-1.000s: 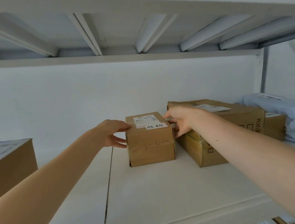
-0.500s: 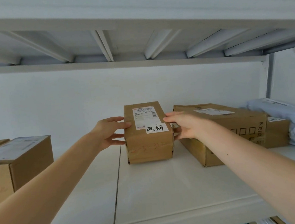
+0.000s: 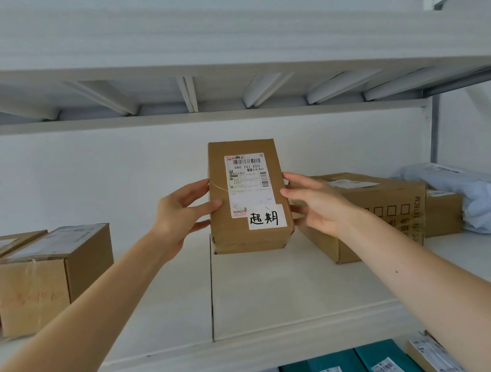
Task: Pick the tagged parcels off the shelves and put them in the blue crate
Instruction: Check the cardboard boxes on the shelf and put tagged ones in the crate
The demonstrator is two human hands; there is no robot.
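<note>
A small brown tagged parcel [image 3: 248, 194] is held over the middle of the shelf [image 3: 277, 295], tipped so that its labelled face is turned toward the camera. Whether its lower edge touches the shelf cannot be told. It is gripped from both sides: the left hand [image 3: 181, 215] is curled round its left long edge with the thumb laid on the front face, and the right hand [image 3: 317, 206] is wrapped round the right long edge. A handwritten white tag [image 3: 266, 217] is stuck at the lower right of the face, overlapping a printed shipping label [image 3: 248, 182].

The parcel is judged to be stiff corrugated card, taped shut, with square edges that give the fingers a firm purchase. Its compact form suggests a light to moderate weight, though the contents are unknown, so it is best kept level and not squeezed. The two long side walls near mid-height are the sound places to hold; the glossy label is likely to be slicker than bare card.

A larger carton [image 3: 388, 203] lies just beside the right hand, toward the shelf's right end. The blue crate is not in view.
</note>
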